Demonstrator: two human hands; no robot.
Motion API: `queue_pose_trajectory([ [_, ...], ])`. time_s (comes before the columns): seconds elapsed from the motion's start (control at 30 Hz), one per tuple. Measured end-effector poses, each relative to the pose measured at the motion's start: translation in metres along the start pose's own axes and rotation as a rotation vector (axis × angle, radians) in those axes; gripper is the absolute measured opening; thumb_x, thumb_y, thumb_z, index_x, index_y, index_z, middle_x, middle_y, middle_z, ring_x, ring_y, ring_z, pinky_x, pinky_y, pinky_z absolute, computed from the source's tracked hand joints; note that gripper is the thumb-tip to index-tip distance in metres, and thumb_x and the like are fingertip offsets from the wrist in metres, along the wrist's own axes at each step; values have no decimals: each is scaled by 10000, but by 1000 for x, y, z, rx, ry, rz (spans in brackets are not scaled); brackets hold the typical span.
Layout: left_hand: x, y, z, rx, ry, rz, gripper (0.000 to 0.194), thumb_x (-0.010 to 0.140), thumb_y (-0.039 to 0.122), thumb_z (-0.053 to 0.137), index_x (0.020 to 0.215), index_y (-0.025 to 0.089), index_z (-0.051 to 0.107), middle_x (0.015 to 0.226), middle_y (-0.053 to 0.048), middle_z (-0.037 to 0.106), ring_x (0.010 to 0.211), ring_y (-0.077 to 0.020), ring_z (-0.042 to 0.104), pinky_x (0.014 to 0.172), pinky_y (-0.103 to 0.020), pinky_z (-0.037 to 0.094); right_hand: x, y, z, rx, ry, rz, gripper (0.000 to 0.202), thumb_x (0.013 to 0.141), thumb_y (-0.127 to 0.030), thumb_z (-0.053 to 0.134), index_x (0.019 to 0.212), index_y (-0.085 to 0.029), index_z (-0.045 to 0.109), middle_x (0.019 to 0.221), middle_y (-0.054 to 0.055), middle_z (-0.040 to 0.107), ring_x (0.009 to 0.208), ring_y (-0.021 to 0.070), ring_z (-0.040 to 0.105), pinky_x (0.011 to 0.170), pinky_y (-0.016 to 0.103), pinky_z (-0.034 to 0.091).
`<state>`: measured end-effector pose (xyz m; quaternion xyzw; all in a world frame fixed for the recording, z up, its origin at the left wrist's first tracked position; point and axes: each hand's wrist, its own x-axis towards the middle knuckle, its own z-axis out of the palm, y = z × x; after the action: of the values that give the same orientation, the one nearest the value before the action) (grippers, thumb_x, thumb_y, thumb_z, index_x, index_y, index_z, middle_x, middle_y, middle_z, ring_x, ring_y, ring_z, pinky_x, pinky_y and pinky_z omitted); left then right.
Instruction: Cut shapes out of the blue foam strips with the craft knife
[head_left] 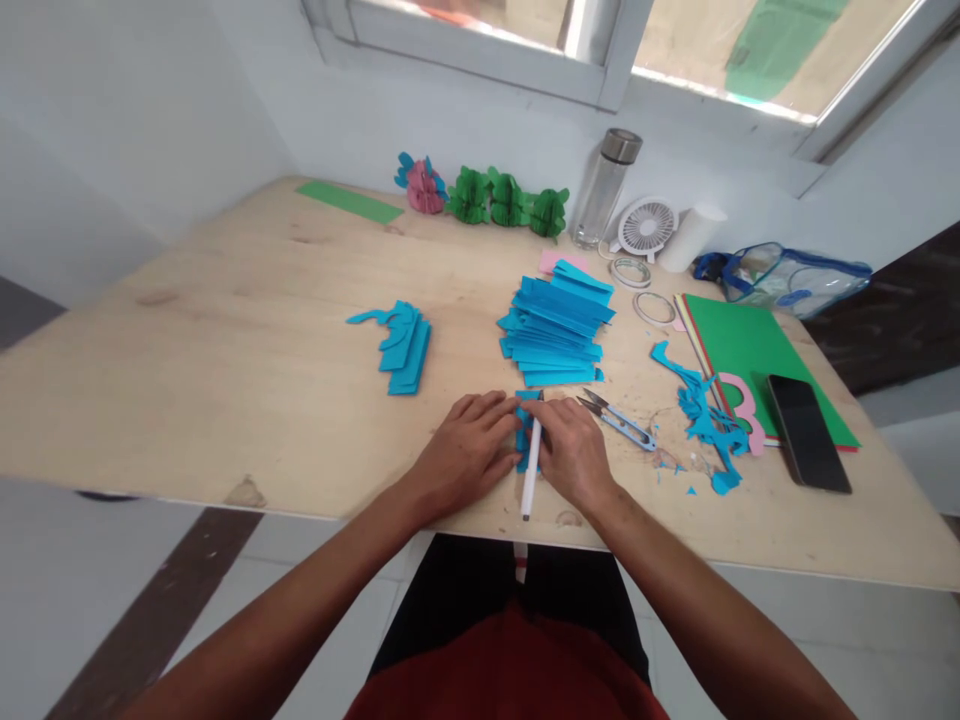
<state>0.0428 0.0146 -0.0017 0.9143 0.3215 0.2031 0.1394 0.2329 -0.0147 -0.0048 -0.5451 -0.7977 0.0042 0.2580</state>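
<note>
A small folded blue paper strip lies near the table's front edge, between my hands and partly hidden by them. My left hand rests flat on the table with its fingertips on the strip's left side. My right hand is closed on a white pen, whose dark tip points away from me at the strip's top. Just behind is a fanned pile of folded blue papers. A smaller stack of cut blue pieces lies to the left. Small thread snips lie right of my right hand.
Blue scraps, a black phone and green sheets are on the right. Along the wall stand green paper shapes, a glass bottle, a small fan and a clear pouch. Tape rolls lie before them.
</note>
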Motion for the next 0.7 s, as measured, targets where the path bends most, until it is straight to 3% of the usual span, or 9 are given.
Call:
queue_pose_trajectory([
  [0.43,1,1,-5,18,-39,1,298,897,243,523,1175,175,606,1380,-125,587,1332,-302,475,1113,-510,365,1,-2,-2,43,7,7,346,891,-103,532,1186,-215,676,995,108,725,872,264,611,801,401,498],
  [0.53,0,1,-5,9,-45,-1,312,896,246,531,1193,181,602,1408,-117,567,1339,-297,468,1120,-506,357,2,1,-3,176,56,31,276,928,-185,529,1154,-216,683,992,101,733,883,259,642,812,401,520],
  [0.7,-1,-2,-4,9,-38,18,305,918,273,525,1189,161,608,1423,-134,553,1347,-315,455,1113,-526,359,3,9,-4,465,172,218,257,990,-303,469,1126,-222,672,954,55,748,880,208,705,782,321,562],
])
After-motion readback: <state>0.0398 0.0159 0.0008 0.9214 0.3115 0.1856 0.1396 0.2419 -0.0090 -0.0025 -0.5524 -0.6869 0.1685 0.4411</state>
